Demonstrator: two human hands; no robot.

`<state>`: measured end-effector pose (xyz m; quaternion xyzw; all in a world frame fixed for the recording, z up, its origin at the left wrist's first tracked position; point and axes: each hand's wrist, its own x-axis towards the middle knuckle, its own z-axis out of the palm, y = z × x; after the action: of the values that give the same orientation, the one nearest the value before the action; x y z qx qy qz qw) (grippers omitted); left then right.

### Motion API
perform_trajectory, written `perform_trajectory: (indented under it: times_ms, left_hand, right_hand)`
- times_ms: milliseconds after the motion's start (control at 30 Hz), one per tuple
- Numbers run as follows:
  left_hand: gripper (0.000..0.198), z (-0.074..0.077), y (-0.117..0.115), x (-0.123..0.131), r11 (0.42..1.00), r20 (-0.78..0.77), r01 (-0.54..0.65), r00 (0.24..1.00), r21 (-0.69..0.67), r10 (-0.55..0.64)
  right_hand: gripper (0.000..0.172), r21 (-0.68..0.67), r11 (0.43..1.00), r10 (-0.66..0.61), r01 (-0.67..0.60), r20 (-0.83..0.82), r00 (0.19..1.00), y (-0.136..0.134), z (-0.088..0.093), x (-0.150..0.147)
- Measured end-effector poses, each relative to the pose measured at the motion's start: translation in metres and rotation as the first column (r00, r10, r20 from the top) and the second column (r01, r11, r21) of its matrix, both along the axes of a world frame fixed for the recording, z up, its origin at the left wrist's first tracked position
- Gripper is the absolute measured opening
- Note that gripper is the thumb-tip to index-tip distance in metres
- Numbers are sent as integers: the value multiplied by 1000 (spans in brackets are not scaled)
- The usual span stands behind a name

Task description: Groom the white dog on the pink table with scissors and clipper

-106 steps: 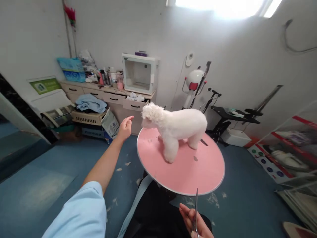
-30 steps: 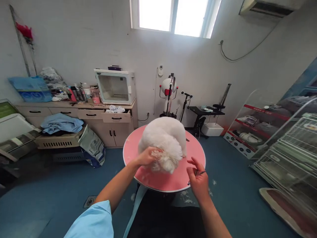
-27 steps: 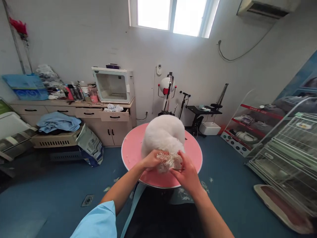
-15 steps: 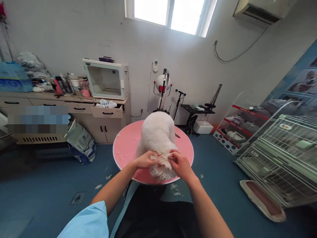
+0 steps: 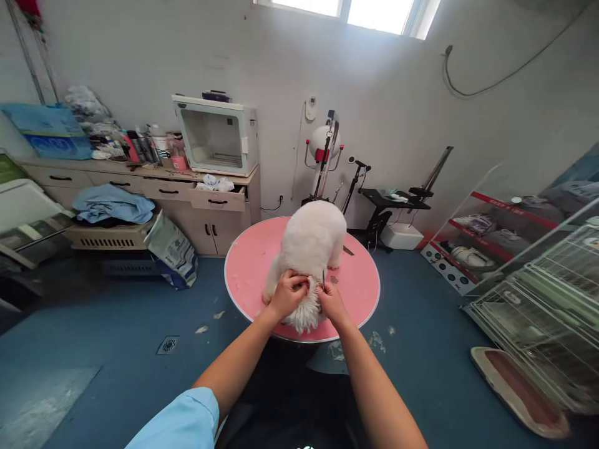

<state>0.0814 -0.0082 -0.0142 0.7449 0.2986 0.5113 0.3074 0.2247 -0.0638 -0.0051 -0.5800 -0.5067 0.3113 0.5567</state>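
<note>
A white fluffy dog (image 5: pixel 312 234) stands on a round pink grooming table (image 5: pixel 248 262), its head toward me and lowered. My left hand (image 5: pixel 291 293) is closed on the dog's ear hair at the left of the head. At the right of the head, my right hand (image 5: pixel 331 299) grips a thin dark scissors-like tool (image 5: pixel 323 278), its slim end pointing up and away from me. The fingers hide most of this tool. Long hair (image 5: pixel 306 313) on the head hangs between my hands. A dark flat tool (image 5: pixel 348 251) lies on the table beyond the dog.
Tufts of cut hair (image 5: pixel 336 350) lie on the blue floor. Behind the table stand a dryer (image 5: pixel 324 140) and a small black stand (image 5: pixel 395 198). Wire cages (image 5: pixel 528 318) are at right; a cabinet (image 5: pixel 187 215) with an open drawer is at left.
My view has shifted, moving the scene rightward and up. My left hand has moved further onto the head. The thin tool in my right hand now shows, pointing upward.
</note>
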Motion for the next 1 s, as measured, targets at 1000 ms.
perform_trajectory:
  times_ms: [1000]
  left_hand:
    - [35, -44, 32, -35, 996, -170, 18, 985, -93, -33]
  right_hand:
    - [35, -171, 915, -315, 365, 262, 912, 1, -42, -33]
